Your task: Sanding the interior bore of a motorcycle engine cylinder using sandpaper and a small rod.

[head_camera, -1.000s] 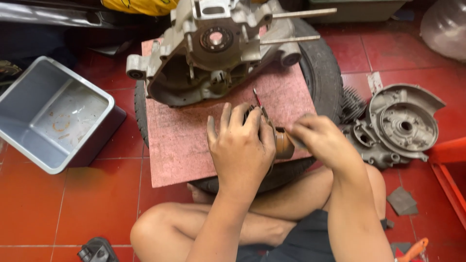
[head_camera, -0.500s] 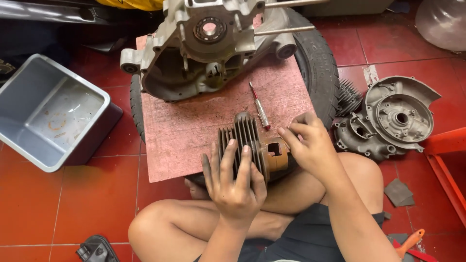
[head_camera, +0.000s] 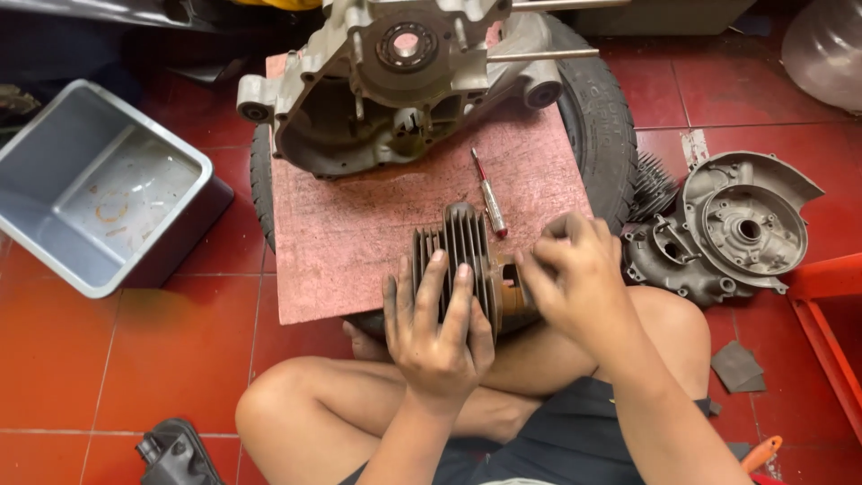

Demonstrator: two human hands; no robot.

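Observation:
A finned engine cylinder (head_camera: 460, 247) lies on its side at the near edge of a reddish board (head_camera: 359, 233). My left hand (head_camera: 435, 328) grips its fins from the near side, fingers spread over them. My right hand (head_camera: 575, 278) holds the cylinder's rusty sleeve end (head_camera: 514, 296), fingers curled at its mouth. What, if anything, the right fingers pinch is hidden. A small red-handled screwdriver (head_camera: 489, 193) lies on the board just beyond the cylinder.
An engine crankcase (head_camera: 395, 81) sits at the board's far end, over a tyre (head_camera: 597, 117). A grey plastic bin (head_camera: 103, 184) stands at left. An engine cover (head_camera: 727, 229) lies at right beside an orange frame (head_camera: 831, 314). My crossed legs are below.
The cylinder has come from under my hands into plain view and been drawn nearer to me. My left hand has slid down onto the fins. My right hand has shifted to the sleeve end.

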